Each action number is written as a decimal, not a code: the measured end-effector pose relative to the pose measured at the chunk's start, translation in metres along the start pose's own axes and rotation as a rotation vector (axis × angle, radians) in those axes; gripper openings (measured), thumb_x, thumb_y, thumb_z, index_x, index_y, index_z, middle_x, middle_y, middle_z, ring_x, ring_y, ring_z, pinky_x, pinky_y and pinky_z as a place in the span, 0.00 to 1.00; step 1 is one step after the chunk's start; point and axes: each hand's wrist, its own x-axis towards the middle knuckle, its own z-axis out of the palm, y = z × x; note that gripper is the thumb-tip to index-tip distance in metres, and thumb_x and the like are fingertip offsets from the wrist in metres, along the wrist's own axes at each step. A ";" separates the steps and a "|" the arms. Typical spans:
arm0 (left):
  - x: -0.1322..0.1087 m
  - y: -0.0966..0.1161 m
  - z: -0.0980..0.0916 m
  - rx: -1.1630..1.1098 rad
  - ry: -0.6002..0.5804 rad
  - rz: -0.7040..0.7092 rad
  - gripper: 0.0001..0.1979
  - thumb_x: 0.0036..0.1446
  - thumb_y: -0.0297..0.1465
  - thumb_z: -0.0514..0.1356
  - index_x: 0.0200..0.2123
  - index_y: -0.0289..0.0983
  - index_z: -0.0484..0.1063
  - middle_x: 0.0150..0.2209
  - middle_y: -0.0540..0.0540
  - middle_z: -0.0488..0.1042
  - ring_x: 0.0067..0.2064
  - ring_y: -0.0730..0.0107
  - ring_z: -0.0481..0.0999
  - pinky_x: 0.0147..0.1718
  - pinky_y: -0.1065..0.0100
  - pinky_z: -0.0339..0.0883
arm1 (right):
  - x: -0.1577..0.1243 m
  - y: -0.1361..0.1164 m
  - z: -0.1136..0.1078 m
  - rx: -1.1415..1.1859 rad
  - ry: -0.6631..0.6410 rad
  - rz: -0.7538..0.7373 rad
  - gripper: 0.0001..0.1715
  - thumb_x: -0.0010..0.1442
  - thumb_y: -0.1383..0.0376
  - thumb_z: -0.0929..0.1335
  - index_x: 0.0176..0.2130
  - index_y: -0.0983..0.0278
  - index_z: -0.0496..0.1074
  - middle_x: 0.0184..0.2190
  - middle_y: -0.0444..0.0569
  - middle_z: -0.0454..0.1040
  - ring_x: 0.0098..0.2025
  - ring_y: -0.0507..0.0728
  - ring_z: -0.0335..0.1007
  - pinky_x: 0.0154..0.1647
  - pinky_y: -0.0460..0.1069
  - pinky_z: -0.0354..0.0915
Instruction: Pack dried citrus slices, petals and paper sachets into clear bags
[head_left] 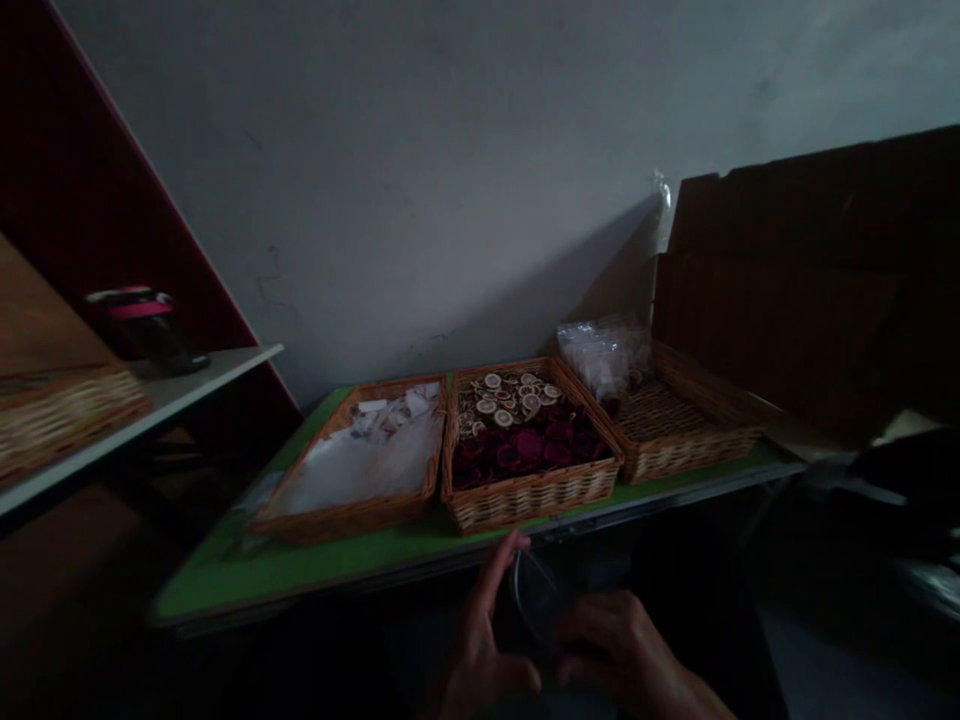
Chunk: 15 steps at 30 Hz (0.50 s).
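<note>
Low in front of me, below the table's front edge, a clear plastic bag (537, 596) stands between my hands with its rim spread apart. My right hand (626, 640) has curled fingers closed on the bag's right side. Along its left side is my left hand (480, 640), thumb and fingers wide apart, fingertips close to the rim; whether they touch it is hard to see. Closest to both hands is a wicker basket (536, 492) of pale dried fruit slices (502, 400) at the back and dark purple-red slices (525, 445) in front.
On the green table (217, 570), a left wicker basket (345, 520) holds clear bags and white packets (390, 415). The right basket (690, 450) has filled clear bags (600, 355) at its back left. A cardboard box (780, 330) stands right; a bottle (161, 335) sits on the left shelf (217, 375).
</note>
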 end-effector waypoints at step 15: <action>-0.003 -0.008 0.022 0.016 0.081 -0.175 0.48 0.53 0.52 0.63 0.69 0.39 0.49 0.69 0.34 0.59 0.69 0.44 0.62 0.71 0.45 0.50 | 0.016 -0.004 0.029 0.049 0.079 -0.033 0.25 0.67 0.46 0.66 0.33 0.62 0.77 0.25 0.47 0.78 0.24 0.52 0.72 0.24 0.43 0.61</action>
